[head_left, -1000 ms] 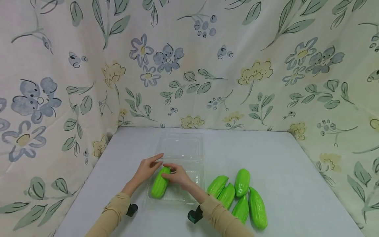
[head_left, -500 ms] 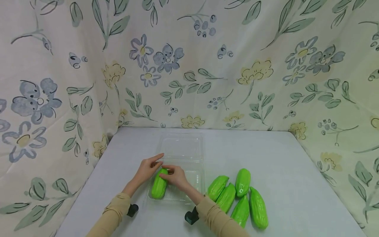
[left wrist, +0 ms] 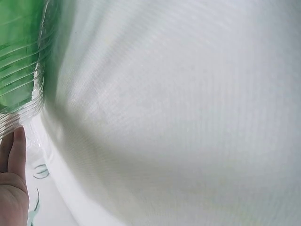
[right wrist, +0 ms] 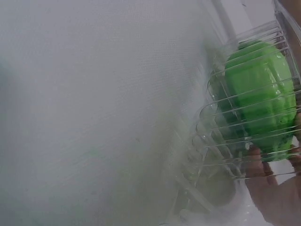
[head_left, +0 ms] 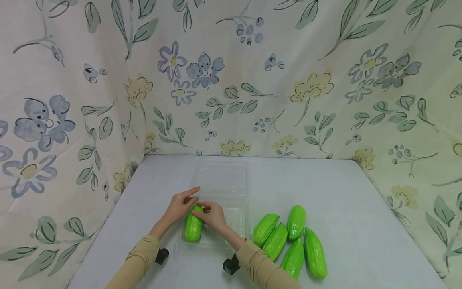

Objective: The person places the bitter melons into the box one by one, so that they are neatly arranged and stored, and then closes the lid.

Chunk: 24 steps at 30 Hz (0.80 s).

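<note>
A clear plastic clamshell container (head_left: 236,218) lies open, its lid (head_left: 221,176) folded back on the far side. Inside, along the left wall, lies a green ridged gourd (head_left: 193,232). My right hand (head_left: 214,216) reaches across the container and pinches the gourd's far end between thumb and fingers. At the container's far left corner, my left hand (head_left: 180,205) touches the edge with its fingers extended. The left wrist view shows those fingers (left wrist: 18,153) against the clear ribbed wall, with the gourd (left wrist: 16,70) behind it. Through the wall, the right wrist view also shows the gourd (right wrist: 263,89).
Several more green gourds (head_left: 315,255) lie clustered on the white table (head_left: 361,224), right of the container. A black wrist camera (head_left: 231,265) sits below the right sleeve, another (head_left: 161,256) by the left. A floral curtain (head_left: 231,80) hangs around the table.
My right hand has shifted slightly left, turning the gourd straighter alongside the container's left wall. The left hand has stayed in place.
</note>
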Available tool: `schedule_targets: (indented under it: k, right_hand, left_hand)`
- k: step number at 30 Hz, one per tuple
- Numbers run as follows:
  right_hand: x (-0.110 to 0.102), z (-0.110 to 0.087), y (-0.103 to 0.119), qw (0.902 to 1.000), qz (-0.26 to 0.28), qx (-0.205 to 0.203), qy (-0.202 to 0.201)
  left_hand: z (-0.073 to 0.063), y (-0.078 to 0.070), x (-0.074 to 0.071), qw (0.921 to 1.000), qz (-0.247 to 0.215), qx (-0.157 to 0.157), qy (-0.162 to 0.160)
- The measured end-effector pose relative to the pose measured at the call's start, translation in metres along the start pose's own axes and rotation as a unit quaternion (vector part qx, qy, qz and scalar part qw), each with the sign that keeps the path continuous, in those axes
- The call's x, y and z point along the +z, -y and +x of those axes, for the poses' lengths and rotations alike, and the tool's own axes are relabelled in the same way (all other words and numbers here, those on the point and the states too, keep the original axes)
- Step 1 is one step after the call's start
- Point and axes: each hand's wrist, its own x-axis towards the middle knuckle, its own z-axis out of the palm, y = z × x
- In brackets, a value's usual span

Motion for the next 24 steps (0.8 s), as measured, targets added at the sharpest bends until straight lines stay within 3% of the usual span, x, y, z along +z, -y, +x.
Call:
schedule_targets:
  k: [19, 24]
  right_hand:
    - [-0.010, 0.000, -0.003, 0.9990, 0.040, 0.021, -0.001]
    - [-0.012, -0.001, -0.003, 0.9989, 0.040, 0.024, -0.003]
  left_hand:
    - [0.001, 0.000, 0.000, 0.9999, 0.009, 0.014, 0.000]
    - [0.000, -0.002, 0.000, 0.9999, 0.009, 0.002, 0.006]
